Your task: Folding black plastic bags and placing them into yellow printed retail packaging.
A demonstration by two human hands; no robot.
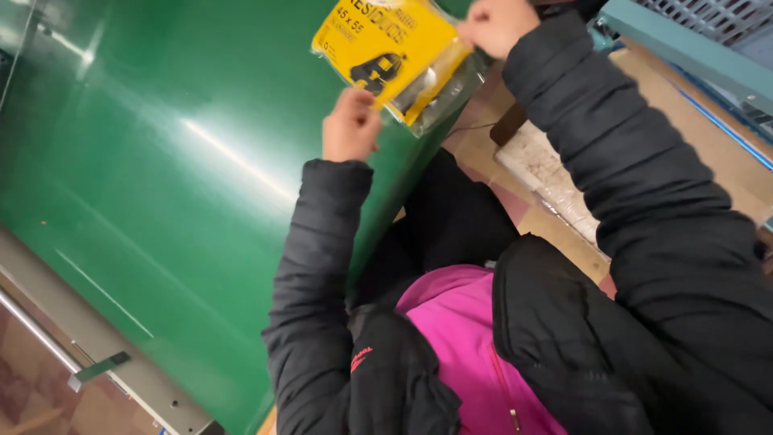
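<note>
Head cam view, tilted a lot. Both hands are up over a big glossy green surface [145, 185] that fills most of the frame and catches streaks of light. The left hand [351, 126] pinches the lower edge of a yellow plastic packet [394, 56] with a clear wrapper, and the right hand [495, 24] is clenched on its upper corner, so the packet hangs between them above the green top. Black puffy jacket sleeves [322, 266], pink top [467, 338] underneath. A grey metal rail [97, 354] borders the green at lower left; brownish tiled floor [564, 234] on the right.
</note>
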